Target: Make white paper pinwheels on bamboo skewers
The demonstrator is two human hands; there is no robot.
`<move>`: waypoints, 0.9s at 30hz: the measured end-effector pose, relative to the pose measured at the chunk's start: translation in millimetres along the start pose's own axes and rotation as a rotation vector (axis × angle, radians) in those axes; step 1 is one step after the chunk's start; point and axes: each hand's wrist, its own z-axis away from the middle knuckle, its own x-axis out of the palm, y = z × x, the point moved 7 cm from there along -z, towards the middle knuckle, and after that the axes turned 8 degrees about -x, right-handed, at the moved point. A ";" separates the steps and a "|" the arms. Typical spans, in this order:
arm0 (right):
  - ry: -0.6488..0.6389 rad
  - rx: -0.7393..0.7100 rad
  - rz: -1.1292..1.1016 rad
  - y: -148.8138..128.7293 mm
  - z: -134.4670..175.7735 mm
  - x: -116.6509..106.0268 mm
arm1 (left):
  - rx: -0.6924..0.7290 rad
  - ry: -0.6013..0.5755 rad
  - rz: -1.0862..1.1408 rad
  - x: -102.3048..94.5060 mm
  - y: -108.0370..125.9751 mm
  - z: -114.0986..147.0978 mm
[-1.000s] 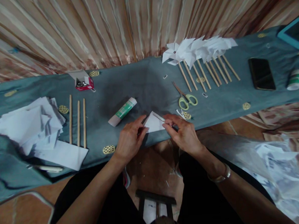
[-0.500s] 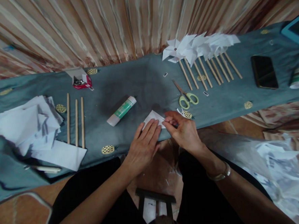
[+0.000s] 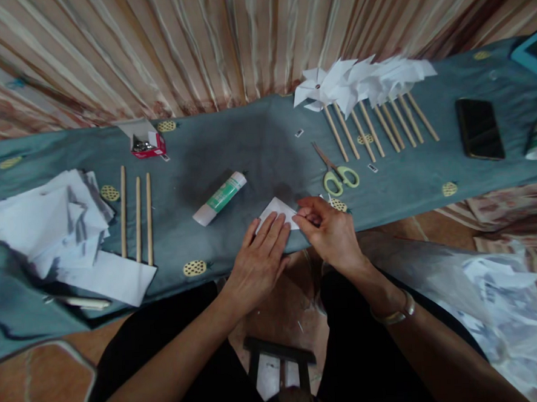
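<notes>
A folded piece of white paper (image 3: 276, 206) lies near the front edge of the cloth-covered table. My left hand (image 3: 259, 255) rests flat on it with the fingers stretched out, covering much of the paper. At the paper's right corner, my right hand (image 3: 328, 227) pinches the edge between thumb and fingertips. Just behind and left of the paper is a glue stick (image 3: 223, 198) with a green label. To the right, beyond my right hand, lie scissors (image 3: 337, 175) with light green handles.
Paper pinwheels (image 3: 329, 88) on wooden sticks line the back right, beside a dark phone (image 3: 480, 128). At left are a pile of paper sheets (image 3: 46, 217), three wooden sticks (image 3: 137, 218) and a red box (image 3: 147, 146) of small metal pieces. A plastic bag (image 3: 493, 308) sits at lower right.
Both hands stay at the paper. The fold at its right side, seen slightly raised before, now looks flatter. The view has shifted slightly.
</notes>
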 end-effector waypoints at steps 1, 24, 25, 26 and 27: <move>0.001 0.003 -0.002 0.0 0.0 0.0 | 0.001 0.002 -0.001 -0.2 -0.1 -0.3; -0.004 -0.077 0.094 -6.0 1.1 1.3 | 0.002 -0.031 0.019 4.2 -1.3 -1.0; -0.002 -0.112 0.122 -7.9 2.3 1.2 | 0.003 -0.032 0.014 4.2 -1.2 -1.0; 0.005 -0.152 0.150 -10.1 3.8 1.1 | 0.004 -0.031 0.008 4.1 -1.0 -1.0; 0.015 -0.191 0.175 -12.0 5.5 1.0 | 0.003 -0.029 0.000 3.9 -1.0 -1.0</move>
